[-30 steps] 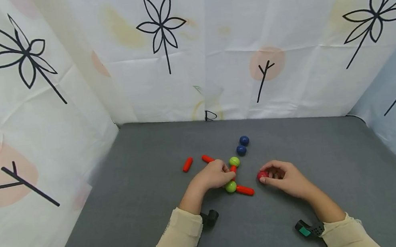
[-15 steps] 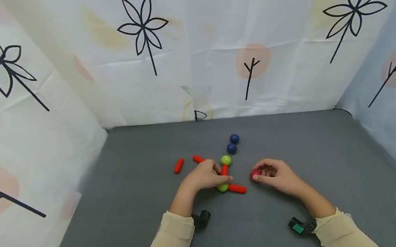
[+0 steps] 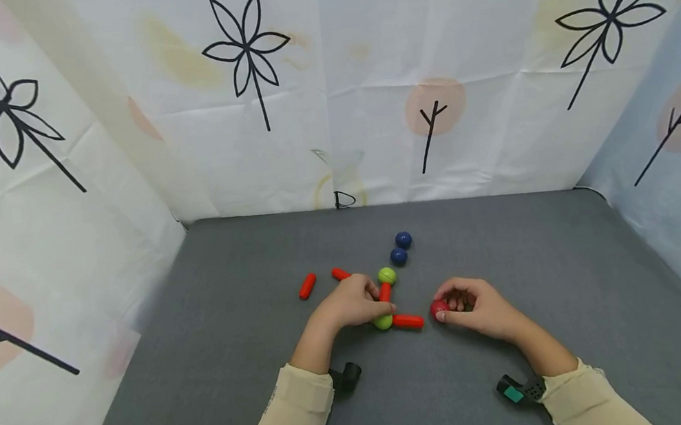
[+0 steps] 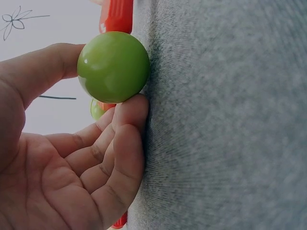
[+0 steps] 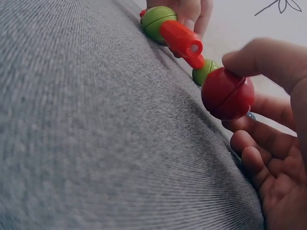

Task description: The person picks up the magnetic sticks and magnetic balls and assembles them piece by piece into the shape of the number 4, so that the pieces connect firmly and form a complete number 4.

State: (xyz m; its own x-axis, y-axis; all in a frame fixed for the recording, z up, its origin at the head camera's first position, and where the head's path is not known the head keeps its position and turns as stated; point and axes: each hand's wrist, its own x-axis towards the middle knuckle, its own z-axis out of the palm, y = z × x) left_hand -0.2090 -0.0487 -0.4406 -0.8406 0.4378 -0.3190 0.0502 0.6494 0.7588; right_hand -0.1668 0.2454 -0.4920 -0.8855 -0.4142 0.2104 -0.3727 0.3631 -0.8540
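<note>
My left hand [image 3: 350,305] pinches a glossy green ball [image 4: 113,67] between thumb and fingers, low over the grey cloth. Joined to that ball is a red rod [image 3: 408,322] pointing right, its end with a small pale centre facing the right wrist camera. A second red rod [image 3: 385,292] leads away from the same ball to another green ball [image 3: 387,275]. In my right hand [image 3: 481,308] a red ball [image 5: 228,94] with a groove round it is held between thumb and fingertips. It sits just right of the first rod's free end, with a small gap.
Two dark blue balls [image 3: 398,256] lie close together behind the joined pieces. A loose red rod [image 3: 307,286] is on the left, and another red rod [image 3: 340,273] is partly hidden behind my left hand. A patterned white curtain [image 3: 368,119] closes off the grey table's [image 3: 246,264] far side.
The head view shifted at first. Lately my right hand and the red ball have come slightly nearer to me, and the right-pointing rod has swung a little away, its end now facing the ball.
</note>
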